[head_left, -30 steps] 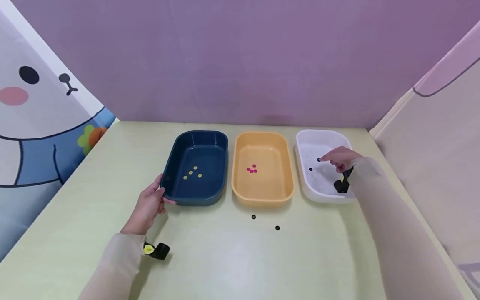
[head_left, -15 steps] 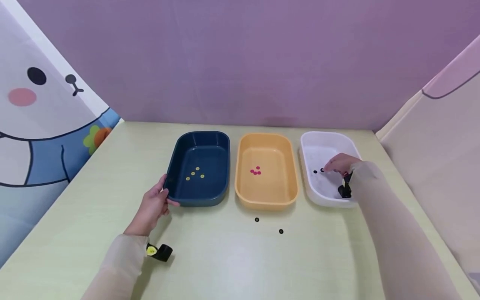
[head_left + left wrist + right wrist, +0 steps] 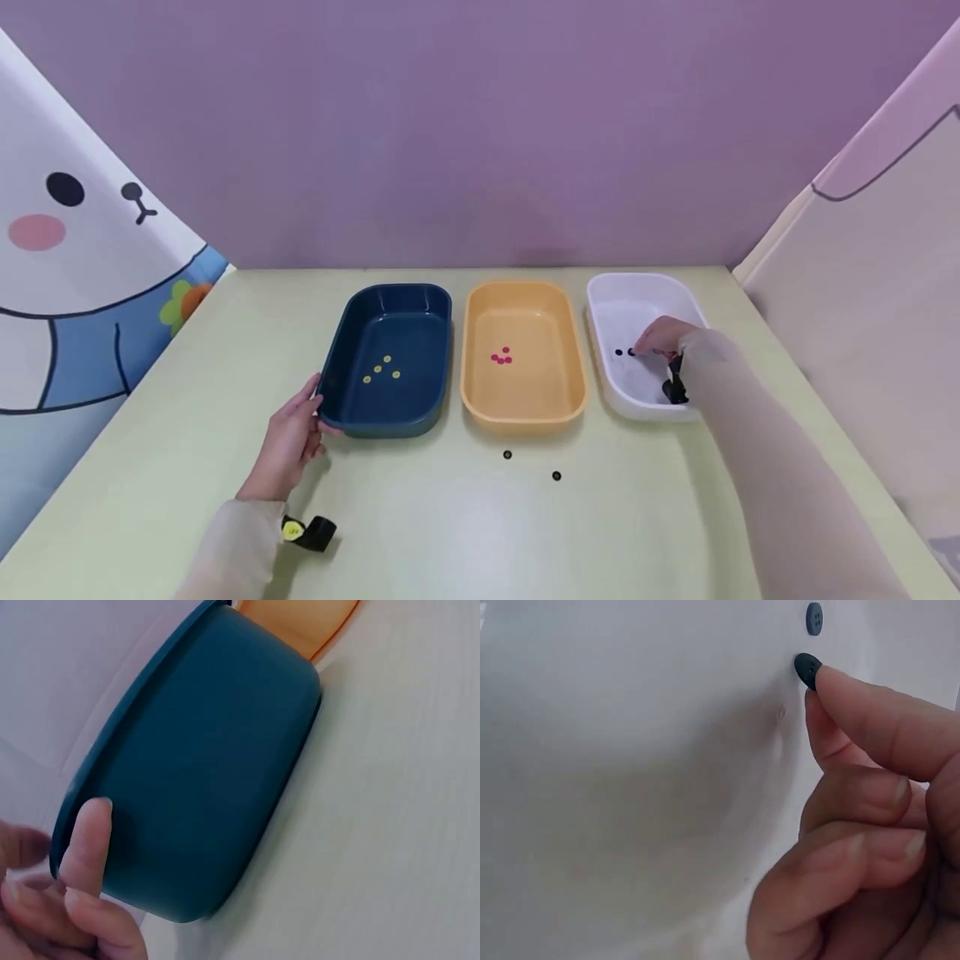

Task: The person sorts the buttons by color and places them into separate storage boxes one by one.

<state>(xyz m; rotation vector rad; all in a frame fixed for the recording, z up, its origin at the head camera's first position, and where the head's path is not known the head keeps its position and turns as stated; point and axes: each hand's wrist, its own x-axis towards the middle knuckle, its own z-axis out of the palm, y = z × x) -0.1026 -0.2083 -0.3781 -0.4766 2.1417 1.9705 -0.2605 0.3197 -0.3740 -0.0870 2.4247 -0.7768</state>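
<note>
My left hand (image 3: 285, 442) holds the near left corner of a dark blue tray (image 3: 431, 408); in the left wrist view its fingers (image 3: 88, 844) lie against the tray's outer wall. Several yellow buttons (image 3: 377, 369) lie in that tray. Inside the white tray (image 3: 611, 292) at the right, my right hand (image 3: 663, 336) pinches a black button (image 3: 808, 670) between thumb and forefinger, tilted on edge. Its other fingers are curled in. Just beside it, a second black button (image 3: 814, 619) lies on the tray floor.
Between the two trays stands a yellow-orange tray (image 3: 525, 421) with several pink buttons (image 3: 502, 357). Two black buttons, a left one (image 3: 507, 455) and a right one (image 3: 557, 476), lie on the table (image 3: 420, 525) in front. A purple backdrop (image 3: 480, 133) rises behind.
My right hand has brought its black button nearer to me within the white tray, next to the other one. The left hand keeps its hold on the blue tray. The head view has shifted slightly.
</note>
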